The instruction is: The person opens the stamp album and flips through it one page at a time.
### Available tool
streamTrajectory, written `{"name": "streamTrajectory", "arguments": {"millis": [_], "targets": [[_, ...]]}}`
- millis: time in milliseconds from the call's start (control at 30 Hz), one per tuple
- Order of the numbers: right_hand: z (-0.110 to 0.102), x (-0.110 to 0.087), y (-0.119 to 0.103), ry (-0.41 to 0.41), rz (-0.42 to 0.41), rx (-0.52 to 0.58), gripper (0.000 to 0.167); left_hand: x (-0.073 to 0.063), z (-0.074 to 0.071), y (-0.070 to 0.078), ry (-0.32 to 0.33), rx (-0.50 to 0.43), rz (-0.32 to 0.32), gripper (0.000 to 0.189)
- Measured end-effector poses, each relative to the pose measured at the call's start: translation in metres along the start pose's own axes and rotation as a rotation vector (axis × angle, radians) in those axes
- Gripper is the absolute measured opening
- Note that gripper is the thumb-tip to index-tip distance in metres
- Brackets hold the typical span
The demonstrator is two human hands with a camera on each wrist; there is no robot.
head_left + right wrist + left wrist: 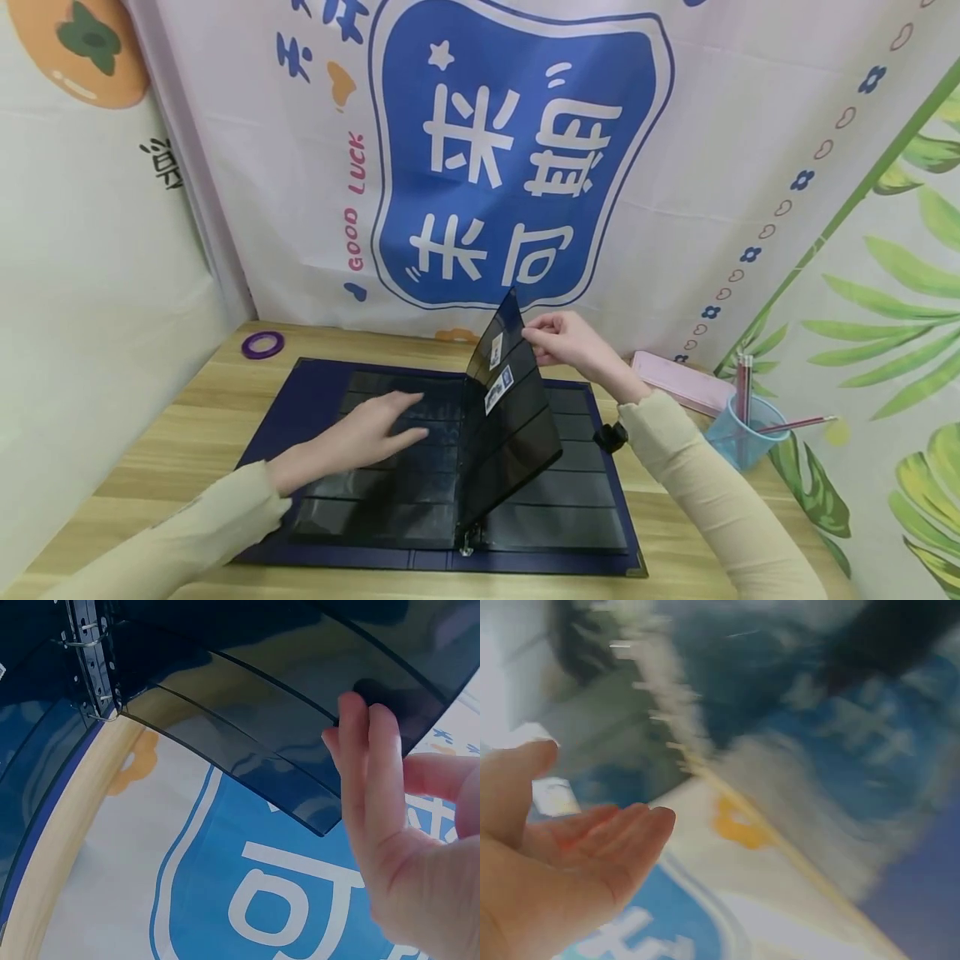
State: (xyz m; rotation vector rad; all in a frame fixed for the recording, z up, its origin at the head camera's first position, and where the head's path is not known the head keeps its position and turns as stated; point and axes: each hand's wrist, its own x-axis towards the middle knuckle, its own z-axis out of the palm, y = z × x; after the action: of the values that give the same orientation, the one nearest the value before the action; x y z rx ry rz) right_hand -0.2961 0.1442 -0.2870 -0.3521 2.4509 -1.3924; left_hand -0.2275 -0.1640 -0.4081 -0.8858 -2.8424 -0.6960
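Observation:
A stamp album with a dark blue cover (288,408) lies spread on the table, black pocket pages on both sides. One black album page (517,442) stands raised near the middle, bearing two small stamps (498,390) in its pockets. My right hand (566,340) pinches this page by its outer edge; the right wrist view shows the fingers (356,765) against the dark sheet. Over the left-hand page (375,517) hovers my left hand (363,433), thumb and fingers spread apart and holding nothing. Metal rings (94,667) bind the pages at the spine.
A purple tape roll (262,344) sits at the back left of the wooden table (180,400). Behind my right forearm are a pink case (682,383) and a blue cup (738,437) with pencils. A printed cloth (300,208) hangs along the back.

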Motion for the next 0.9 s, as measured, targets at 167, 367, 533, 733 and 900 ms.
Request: {"name": "streamTrajectory", "arguments": {"millis": [167,367,533,733,900], "targets": [[-0.001,0.004,-0.002,0.023,0.001,0.013,0.037,0.031,-0.012,0.046,0.096,-0.061,0.040,0.040],[0.004,0.007,-0.008,0.048,-0.017,-0.003,0.035,0.059,-0.030,0.086,0.113,-0.179,0.053,0.021],[0.010,0.008,-0.013,0.040,-0.051,-0.004,0.034,0.072,-0.042,0.109,0.095,-0.238,0.036,0.025],[0.016,0.009,-0.018,0.035,-0.073,-0.008,0.033,0.079,-0.045,0.125,0.064,-0.259,0.029,0.034],[0.019,0.010,-0.018,0.027,-0.081,-0.014,0.034,0.077,-0.044,0.126,0.041,-0.270,0.024,0.031]]}}
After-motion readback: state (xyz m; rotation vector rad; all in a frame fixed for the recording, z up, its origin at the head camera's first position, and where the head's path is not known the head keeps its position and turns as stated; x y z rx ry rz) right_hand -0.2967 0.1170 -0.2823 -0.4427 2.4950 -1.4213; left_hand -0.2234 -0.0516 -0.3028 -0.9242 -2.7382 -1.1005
